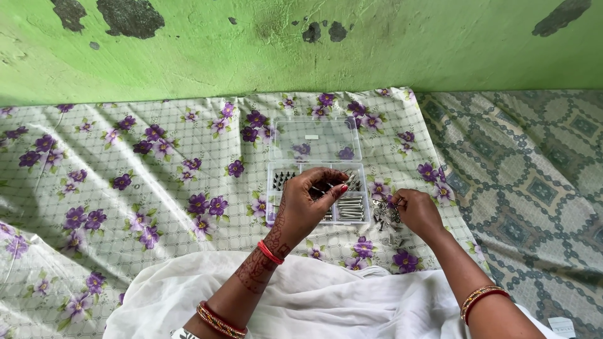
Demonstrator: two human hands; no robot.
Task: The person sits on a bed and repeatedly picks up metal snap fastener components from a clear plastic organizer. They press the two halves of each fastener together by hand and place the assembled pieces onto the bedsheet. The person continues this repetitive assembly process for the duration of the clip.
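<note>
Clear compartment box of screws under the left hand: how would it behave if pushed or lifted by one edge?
The box looks like thin clear plastic, so probably light itself, with the metal screws adding weight low down. On the floral sheet it would likely drag rather than slide. Its open lid may flop, and tilting could spill screws.

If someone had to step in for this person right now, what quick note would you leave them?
Left hand: over the clear plastic box, fingertips pinched above its compartments; whether it holds a screw is too small to tell.
Right hand: on the loose pile of small metal parts lying on the flowered cloth, just right of the box.
Box: open, lid folded back toward the green wall.
Done: dark pointed screws and long silvery screws sit in separate compartments.
Left: the loose pile beside the box is still unsorted.
</note>
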